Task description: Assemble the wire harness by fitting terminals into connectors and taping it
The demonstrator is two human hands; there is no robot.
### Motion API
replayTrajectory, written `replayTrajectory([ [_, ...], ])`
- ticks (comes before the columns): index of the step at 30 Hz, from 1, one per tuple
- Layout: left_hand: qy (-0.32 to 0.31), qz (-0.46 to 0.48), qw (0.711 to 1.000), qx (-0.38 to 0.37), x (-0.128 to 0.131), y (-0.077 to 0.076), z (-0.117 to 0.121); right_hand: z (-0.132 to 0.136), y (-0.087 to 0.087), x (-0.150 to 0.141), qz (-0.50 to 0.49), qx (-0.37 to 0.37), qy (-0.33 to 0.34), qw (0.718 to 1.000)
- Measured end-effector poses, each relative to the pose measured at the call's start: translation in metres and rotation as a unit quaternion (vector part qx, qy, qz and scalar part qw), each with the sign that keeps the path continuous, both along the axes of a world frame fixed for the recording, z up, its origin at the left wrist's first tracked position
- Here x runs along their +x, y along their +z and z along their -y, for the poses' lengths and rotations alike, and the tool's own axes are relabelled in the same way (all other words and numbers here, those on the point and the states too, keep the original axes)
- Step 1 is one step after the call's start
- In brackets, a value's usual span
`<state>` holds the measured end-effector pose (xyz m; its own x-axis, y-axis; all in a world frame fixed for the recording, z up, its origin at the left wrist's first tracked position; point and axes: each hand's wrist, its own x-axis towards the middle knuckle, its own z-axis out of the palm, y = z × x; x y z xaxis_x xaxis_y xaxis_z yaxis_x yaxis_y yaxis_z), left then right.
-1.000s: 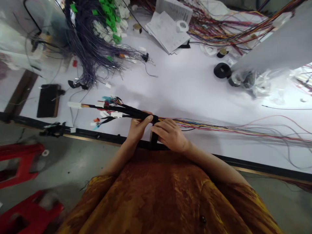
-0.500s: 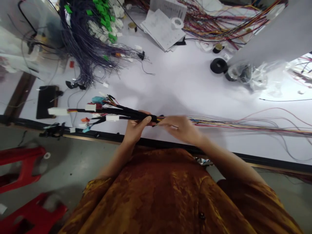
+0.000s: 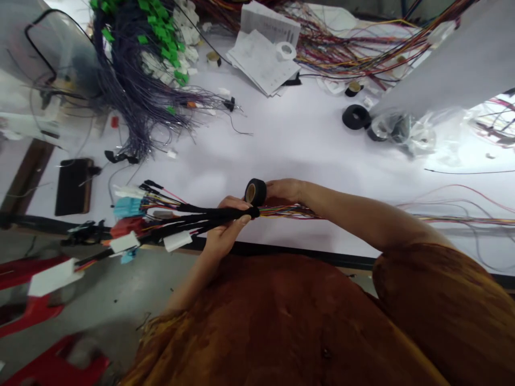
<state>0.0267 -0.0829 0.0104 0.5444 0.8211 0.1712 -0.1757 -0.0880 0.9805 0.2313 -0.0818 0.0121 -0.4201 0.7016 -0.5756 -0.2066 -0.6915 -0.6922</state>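
Note:
My left hand (image 3: 226,228) is closed around a wire harness (image 3: 201,215), its thumb pressing near the end of the black taped part. Several taped branches fan out leftward to connectors, among them a blue connector (image 3: 127,207), a red connector (image 3: 126,227) and a white connector (image 3: 56,276) hanging past the table edge. To the right, bare coloured wires (image 3: 285,211) leave the taped part. Just above the joint stands a roll of black tape (image 3: 256,192), its brown core showing. My right hand (image 3: 285,190) grips the roll from behind; its fingertips are partly hidden.
Purple wires (image 3: 132,80) with green and white connectors lie at the back left. Paper sheets (image 3: 263,61) and a wire pile (image 3: 354,51) are farther back. Another black tape roll (image 3: 356,117) sits by a plastic bag (image 3: 418,134). A phone (image 3: 73,186) lies left; red stools (image 3: 60,362) stand below.
My right hand has moved from the wires' near side to behind them, and the tape roll now shows above the harness. The connectors have swung down and left.

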Motion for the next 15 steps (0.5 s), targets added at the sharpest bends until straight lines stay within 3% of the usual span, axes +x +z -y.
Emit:
replayTrajectory([
  [3,-0.003,-0.015,0.999,-0.029,0.001,-0.003,-0.003,0.001,-0.004,0.004,-0.011,0.020,-0.025,0.999],
  [6,0.010,-0.058,0.995,-0.078,0.003,-0.010,-0.009,-0.001,-0.007,0.008,0.081,0.068,-0.105,0.989],
  [10,0.038,-0.092,0.989,-0.114,0.010,-0.017,-0.017,0.008,0.008,0.001,0.162,0.163,-0.145,0.962],
  [12,0.061,-0.092,0.989,-0.101,0.013,-0.018,-0.020,0.022,0.018,-0.010,0.235,0.224,-0.165,0.931],
  [15,0.073,-0.107,0.988,-0.081,0.017,-0.017,-0.023,0.048,0.022,-0.030,0.393,0.305,-0.184,0.848],
])
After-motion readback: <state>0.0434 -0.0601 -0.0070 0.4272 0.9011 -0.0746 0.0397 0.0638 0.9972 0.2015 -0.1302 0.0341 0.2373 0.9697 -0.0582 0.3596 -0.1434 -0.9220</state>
